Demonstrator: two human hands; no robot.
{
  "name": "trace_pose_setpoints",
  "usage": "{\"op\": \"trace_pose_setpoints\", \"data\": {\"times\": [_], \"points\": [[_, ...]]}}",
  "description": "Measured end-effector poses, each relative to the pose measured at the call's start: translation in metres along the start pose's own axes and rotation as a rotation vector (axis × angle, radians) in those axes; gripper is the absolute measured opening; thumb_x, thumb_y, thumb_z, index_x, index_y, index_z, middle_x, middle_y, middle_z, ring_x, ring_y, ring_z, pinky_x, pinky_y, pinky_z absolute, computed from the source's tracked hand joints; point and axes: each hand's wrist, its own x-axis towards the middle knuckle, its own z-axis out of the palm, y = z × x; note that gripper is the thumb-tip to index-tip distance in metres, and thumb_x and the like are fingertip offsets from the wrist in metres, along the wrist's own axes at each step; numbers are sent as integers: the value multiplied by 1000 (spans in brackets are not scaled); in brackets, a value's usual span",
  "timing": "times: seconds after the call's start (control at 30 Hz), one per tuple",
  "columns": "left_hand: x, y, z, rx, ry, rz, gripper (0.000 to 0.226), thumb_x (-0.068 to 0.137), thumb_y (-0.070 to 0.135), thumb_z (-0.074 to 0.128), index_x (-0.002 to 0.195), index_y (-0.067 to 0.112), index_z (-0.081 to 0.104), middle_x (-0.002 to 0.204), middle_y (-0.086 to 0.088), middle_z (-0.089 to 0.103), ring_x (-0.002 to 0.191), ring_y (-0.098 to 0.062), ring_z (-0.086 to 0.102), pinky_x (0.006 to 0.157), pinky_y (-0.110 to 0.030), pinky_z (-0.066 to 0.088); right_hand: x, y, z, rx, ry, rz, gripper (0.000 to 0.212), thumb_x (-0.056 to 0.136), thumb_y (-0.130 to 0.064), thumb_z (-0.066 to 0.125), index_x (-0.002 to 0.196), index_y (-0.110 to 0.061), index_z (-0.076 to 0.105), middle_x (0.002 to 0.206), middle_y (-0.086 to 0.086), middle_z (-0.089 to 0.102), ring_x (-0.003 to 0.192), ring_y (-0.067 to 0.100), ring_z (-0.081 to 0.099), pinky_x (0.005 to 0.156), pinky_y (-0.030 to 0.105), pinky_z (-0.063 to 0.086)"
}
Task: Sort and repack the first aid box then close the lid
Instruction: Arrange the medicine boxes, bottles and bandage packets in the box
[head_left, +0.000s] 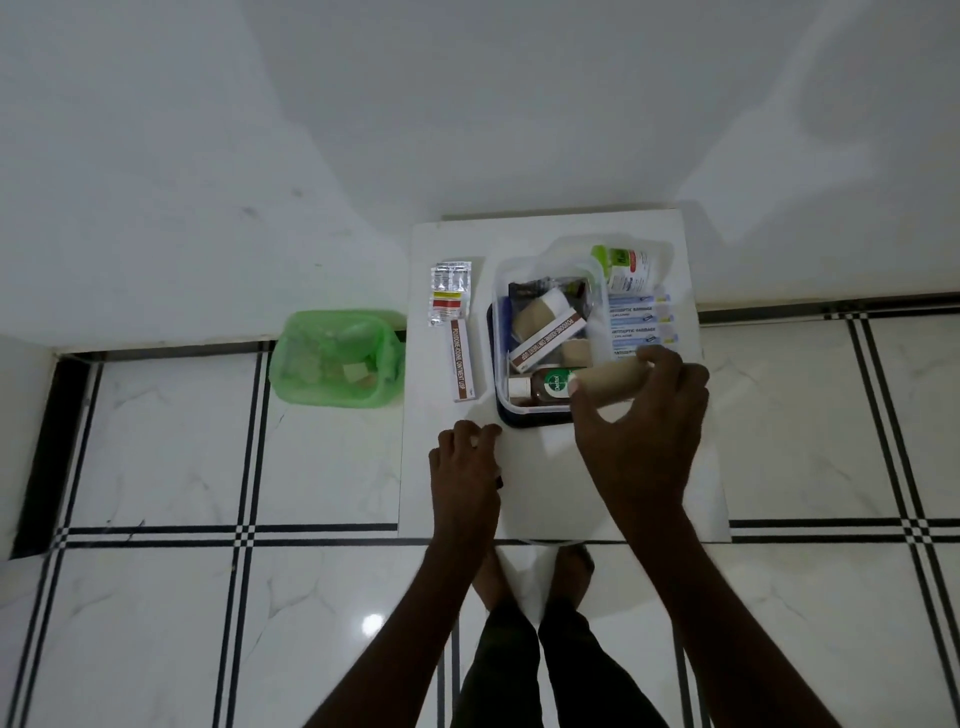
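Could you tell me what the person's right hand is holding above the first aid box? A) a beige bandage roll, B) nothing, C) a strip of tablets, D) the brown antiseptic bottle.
A: the right hand grips a beige bandage roll over the near edge of the box, while the brown bottle lies inside it.

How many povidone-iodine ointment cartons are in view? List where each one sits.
2. One ointment carton lies flat on the white table, left of the clear box. The second carton lies slanted inside it. Others may be hidden underneath.
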Motion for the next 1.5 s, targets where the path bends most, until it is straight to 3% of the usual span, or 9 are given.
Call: {"op": "trace_pose_setpoints", "data": {"times": [0.13, 0.27, 0.37, 0.47, 0.67, 0.87, 1.1, 1.27, 1.5], "points": [[8, -2, -6, -108, 19, -65, 48, 69, 8, 81, 114, 14, 65, 106, -9, 61, 92, -28, 56, 76, -36, 53, 2, -18, 10, 12, -26, -73, 71, 73, -46, 75, 126, -5, 52, 122, 19, 51, 114, 29, 51, 93, 32, 49], [12, 1, -26, -455, 73, -294, 30, 75, -10, 67, 98, 9, 73, 95, -10, 64, 77, -13, 60, 60, -5, 45, 10, -31, 22, -23, -61, -131, 64, 73, -44, 76, 122, -8, 55, 122, 18, 50, 115, 30, 50, 88, 34, 52], [15, -3, -51, -609, 197, -349, 25, 77, -9, 70, 94, 8, 76, 90, -10, 69, 66, -2, 64, 61, -13, 55, 19, -42, 36, -156, -138, -141, 62, 74, -51, 72, 118, -11, 55, 120, 17, 50, 109, 31, 51, 84, 41, 53], [15, -3, -76, -683, 246, -370, 22, 80, -9, 70, 99, 1, 75, 94, -15, 69, 57, 6, 60, 50, -2, 43, 25, -47, 51, -291, -180, -188, 57, 76, -56, 68, 109, -11, 57, 116, 18, 55, 102, 33, 55, 82, 44, 48], [27, -9, -84, -657, 270, -404, 11, 78, 5, 78, 88, 7, 80, 109, -6, 70, 72, 2, 59, 65, 6, 35, 26, -33, 60, -415, -252, -275, 47, 88, -50, 54, 96, -6, 66, 98, 19, 66, 90, 36, 58, 80, 43, 44], [49, 1, -103, -773, 306, -358, 7, 79, 13, 79, 86, 12, 79, 91, 0, 74, 81, -10, 67, 74, -18, 47, 33, -20, 56, -392, -322, -342, 21, 86, -20, 61, 102, -9, 67, 98, 14, 67, 91, 33, 58, 78, 40, 46], [107, 41, -135, -792, 413, -198, 4, 86, 16, 70, 84, 17, 73, 73, 8, 68, 66, -1, 61, 67, -22, 52, 44, -9, 63, -243, -490, -465, 42, 80, -15, 70, 122, -13, 63, 118, 11, 67, 112, 34, 57, 92, 44, 47], [141, 51, -126, -722, 349, -109, 5, 80, 18, 68, 83, 19, 72, 77, 3, 75, 68, -20, 72, 72, -45, 60, 55, -1, 72, -191, -463, -543, 38, 73, -18, 75, 109, -10, 64, 96, 10, 71, 94, 32, 63, 78, 41, 49], [161, 70, -108, -384, 244, 154, 12, 82, 8, 64, 90, 12, 73, 87, -3, 76, 82, -21, 70, 75, -38, 56, 63, -6, 65, -188, -473, -560, 54, 55, -13, 88, 105, -5, 69, 93, 18, 70, 91, 40, 65, 72, 45, 56]]}}
